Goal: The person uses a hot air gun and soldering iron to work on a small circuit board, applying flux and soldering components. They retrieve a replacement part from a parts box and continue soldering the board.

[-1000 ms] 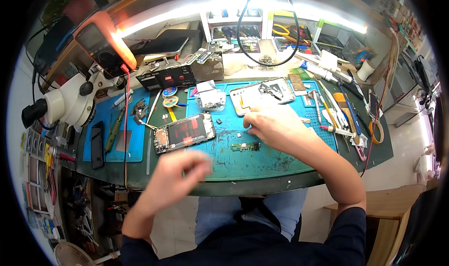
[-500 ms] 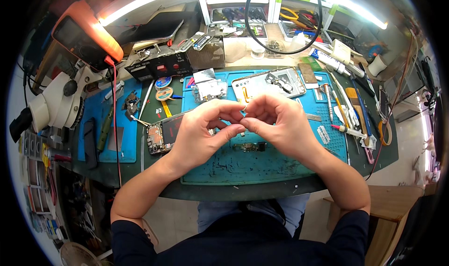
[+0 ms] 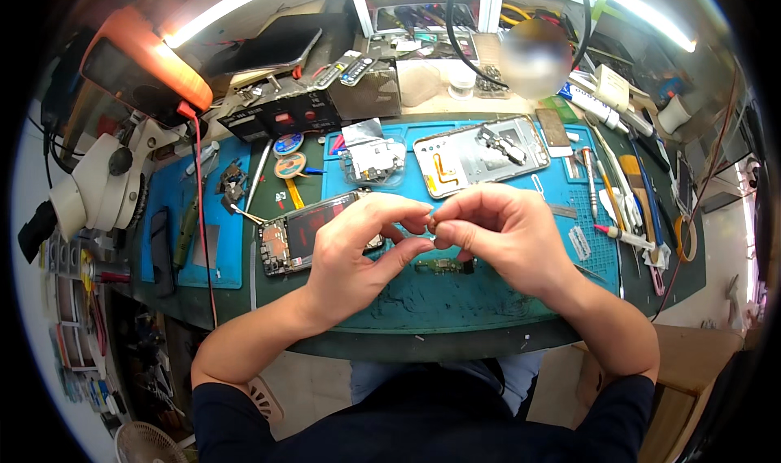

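Above the blue-green work mat (image 3: 423, 308), my left hand (image 3: 358, 247) and my right hand (image 3: 508, 235) meet fingertip to fingertip. Both are closed in a pinch around something tiny, mostly hidden by the fingers and too small to name. A small circuit board strip (image 3: 439, 265) lies on the mat just below the fingertips. Partly behind my left hand is an opened phone (image 3: 281, 247) with its inner board exposed. Beyond my hands rests a silver phone housing (image 3: 488, 154) with an orange flex cable (image 3: 443, 168). To its left sits a clear tray of metal parts (image 3: 374, 162).
An orange multimeter (image 3: 146, 60) and a white microscope (image 3: 98, 174) stand at the left. Tweezers, brushes and a syringe (image 3: 622, 235) lie at the right. A ring-shaped cable with a blurred round lens (image 3: 534, 58) hangs at the back. Two solder spools (image 3: 289, 154) sit left of the tray.
The whole view has shifted slightly. My hands now sit a little lower on the mat, nearer the circuit board strip, still pinched together. A blurred round lens now shows at the back.
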Motion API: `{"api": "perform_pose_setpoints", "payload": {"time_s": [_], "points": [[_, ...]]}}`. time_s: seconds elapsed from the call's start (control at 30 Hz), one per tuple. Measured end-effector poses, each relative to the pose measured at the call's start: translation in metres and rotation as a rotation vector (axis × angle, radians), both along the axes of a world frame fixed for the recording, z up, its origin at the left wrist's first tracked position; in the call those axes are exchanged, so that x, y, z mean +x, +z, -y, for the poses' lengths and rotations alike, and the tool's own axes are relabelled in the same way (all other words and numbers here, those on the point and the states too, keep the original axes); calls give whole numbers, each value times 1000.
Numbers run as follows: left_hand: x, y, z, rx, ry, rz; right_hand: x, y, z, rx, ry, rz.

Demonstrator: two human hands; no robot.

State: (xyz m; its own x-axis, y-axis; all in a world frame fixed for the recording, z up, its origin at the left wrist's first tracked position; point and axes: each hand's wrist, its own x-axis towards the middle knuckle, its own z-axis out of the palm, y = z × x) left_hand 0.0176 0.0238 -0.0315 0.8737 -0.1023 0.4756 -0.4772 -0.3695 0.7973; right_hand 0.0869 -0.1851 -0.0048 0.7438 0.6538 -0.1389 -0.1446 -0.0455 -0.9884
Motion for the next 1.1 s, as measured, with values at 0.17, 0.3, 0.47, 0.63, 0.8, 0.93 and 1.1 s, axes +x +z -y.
{"api": "perform_pose_setpoints", "payload": {"time_s": [0.17,0.3,0.47,0.63,0.8,0.93,1.1], "points": [[-2,-4,-2,-94,6,9,-7,-5,0,68,16,-25],[-2,-4,-4,-94,4,28,-8,-10,-2,125,-5,53],[-2,0,-2,-111,14,42,-10,-11,-4,131,-18,151],[-2,-4,-3,-91,14,50,-11,-12,-5,114,-39,163],[-2,-1,1,25,51,28,-9,-11,-4,-5,-88,401],[3,1,-2,442,33,113,14,-11,10,-334,-64,924],[7,-2,2,548,-11,110,10,-14,14,-506,-68,1130]]}}
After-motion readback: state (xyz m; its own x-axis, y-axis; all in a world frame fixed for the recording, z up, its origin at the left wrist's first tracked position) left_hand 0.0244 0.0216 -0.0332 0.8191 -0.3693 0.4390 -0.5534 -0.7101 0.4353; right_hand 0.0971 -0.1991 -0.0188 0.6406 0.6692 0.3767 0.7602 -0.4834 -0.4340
